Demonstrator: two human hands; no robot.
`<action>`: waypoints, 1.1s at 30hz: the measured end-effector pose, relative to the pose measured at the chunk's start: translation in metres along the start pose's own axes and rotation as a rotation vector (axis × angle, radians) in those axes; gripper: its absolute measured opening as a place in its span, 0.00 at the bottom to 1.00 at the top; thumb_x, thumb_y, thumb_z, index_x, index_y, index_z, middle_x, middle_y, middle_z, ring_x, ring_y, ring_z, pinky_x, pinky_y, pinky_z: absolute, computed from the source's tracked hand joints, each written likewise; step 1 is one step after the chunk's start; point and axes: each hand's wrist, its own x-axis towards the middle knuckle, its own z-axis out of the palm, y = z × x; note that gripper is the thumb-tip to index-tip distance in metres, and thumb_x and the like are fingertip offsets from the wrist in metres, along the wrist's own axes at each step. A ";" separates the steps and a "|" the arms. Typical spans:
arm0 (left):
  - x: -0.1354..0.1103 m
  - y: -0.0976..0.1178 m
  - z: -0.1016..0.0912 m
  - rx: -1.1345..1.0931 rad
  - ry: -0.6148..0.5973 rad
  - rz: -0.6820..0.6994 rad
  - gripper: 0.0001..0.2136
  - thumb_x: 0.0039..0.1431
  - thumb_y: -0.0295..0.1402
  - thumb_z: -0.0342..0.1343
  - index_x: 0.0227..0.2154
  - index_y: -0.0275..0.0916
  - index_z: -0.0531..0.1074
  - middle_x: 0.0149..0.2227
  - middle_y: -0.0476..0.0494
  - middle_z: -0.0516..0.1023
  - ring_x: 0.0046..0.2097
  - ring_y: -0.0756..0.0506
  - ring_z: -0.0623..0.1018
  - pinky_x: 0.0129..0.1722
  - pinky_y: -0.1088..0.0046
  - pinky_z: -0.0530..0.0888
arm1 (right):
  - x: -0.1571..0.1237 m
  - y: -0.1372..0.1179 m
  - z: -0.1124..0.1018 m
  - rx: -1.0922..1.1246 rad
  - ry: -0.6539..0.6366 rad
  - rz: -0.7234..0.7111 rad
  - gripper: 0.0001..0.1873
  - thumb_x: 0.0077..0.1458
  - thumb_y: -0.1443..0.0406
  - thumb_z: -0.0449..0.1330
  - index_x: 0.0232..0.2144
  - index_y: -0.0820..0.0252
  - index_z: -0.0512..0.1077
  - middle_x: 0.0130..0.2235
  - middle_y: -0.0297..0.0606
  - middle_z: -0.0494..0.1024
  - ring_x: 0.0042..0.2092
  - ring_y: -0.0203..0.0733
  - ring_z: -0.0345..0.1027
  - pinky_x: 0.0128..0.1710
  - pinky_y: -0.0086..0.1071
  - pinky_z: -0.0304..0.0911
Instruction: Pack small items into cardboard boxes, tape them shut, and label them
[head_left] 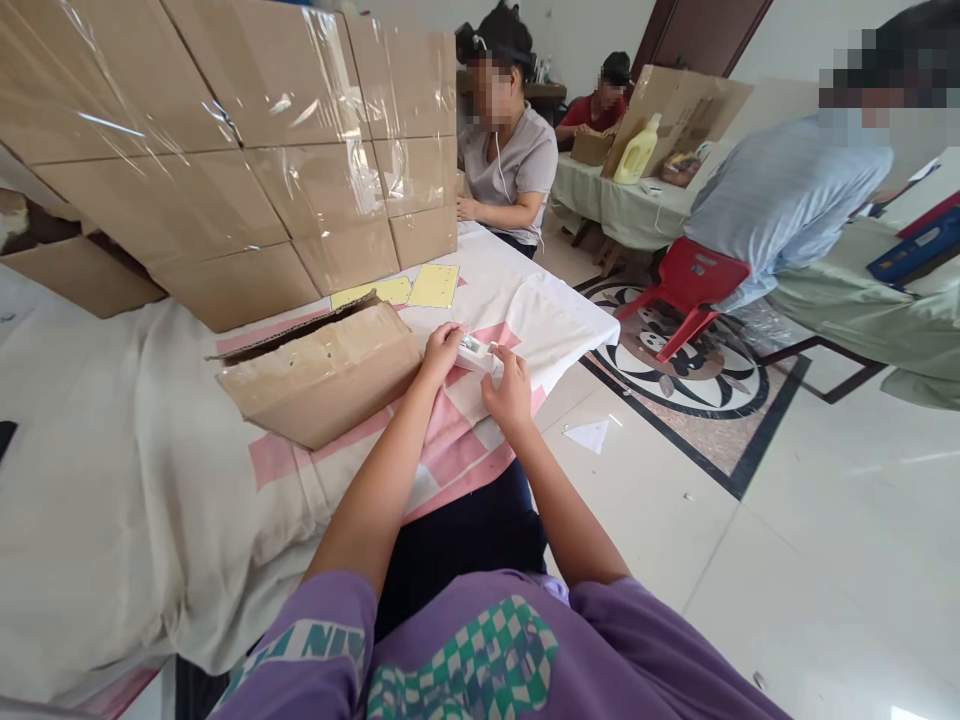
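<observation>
Between my two hands, just above the cloth-covered table, is a small white box-like piece (475,355), too small to name more exactly. My left hand (444,350) grips its left end, the fingers curled around it. At the other end my right hand (510,388) holds it between thumb and fingers. Something small and greenish shows near my left fingertips, but I cannot make it out. An open cardboard box (330,375) stands close to my left forearm. Behind the hands, yellow sheets with small dots (435,286) lie flat on the table.
Taped cardboard boxes (300,150) are stacked along the table's far side. A person in a grey shirt (514,165) sits past the table corner. To the right, another person sits on a red chair (697,285). White scraps (589,435) lie on the tiled floor.
</observation>
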 end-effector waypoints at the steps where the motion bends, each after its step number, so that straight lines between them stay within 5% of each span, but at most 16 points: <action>1: 0.000 0.001 0.000 -0.005 -0.004 -0.006 0.06 0.59 0.35 0.55 0.29 0.41 0.73 0.32 0.48 0.76 0.38 0.45 0.74 0.39 0.72 0.69 | 0.000 0.000 0.000 0.005 -0.001 0.008 0.30 0.57 0.71 0.55 0.62 0.58 0.64 0.60 0.43 0.77 0.61 0.55 0.65 0.62 0.52 0.67; 20: -0.001 0.008 -0.002 -0.005 -0.028 -0.064 0.09 0.59 0.38 0.54 0.37 0.41 0.77 0.42 0.43 0.81 0.44 0.44 0.78 0.45 0.70 0.73 | 0.005 0.000 0.001 -0.056 -0.040 0.025 0.30 0.57 0.71 0.56 0.62 0.59 0.63 0.61 0.46 0.76 0.61 0.55 0.65 0.61 0.52 0.65; 27: -0.002 0.010 -0.002 0.050 -0.059 -0.074 0.12 0.59 0.45 0.59 0.30 0.42 0.74 0.34 0.46 0.78 0.39 0.44 0.77 0.42 0.69 0.73 | 0.002 -0.001 0.002 -0.059 -0.036 0.015 0.31 0.55 0.71 0.56 0.62 0.60 0.63 0.60 0.46 0.77 0.61 0.57 0.65 0.60 0.53 0.64; 33: -0.001 0.005 0.001 0.107 -0.028 -0.058 0.04 0.57 0.36 0.58 0.32 0.43 0.74 0.37 0.48 0.78 0.42 0.44 0.76 0.43 0.71 0.70 | 0.001 -0.001 0.002 -0.060 -0.037 0.011 0.31 0.56 0.71 0.56 0.62 0.61 0.64 0.60 0.46 0.76 0.60 0.57 0.64 0.60 0.53 0.64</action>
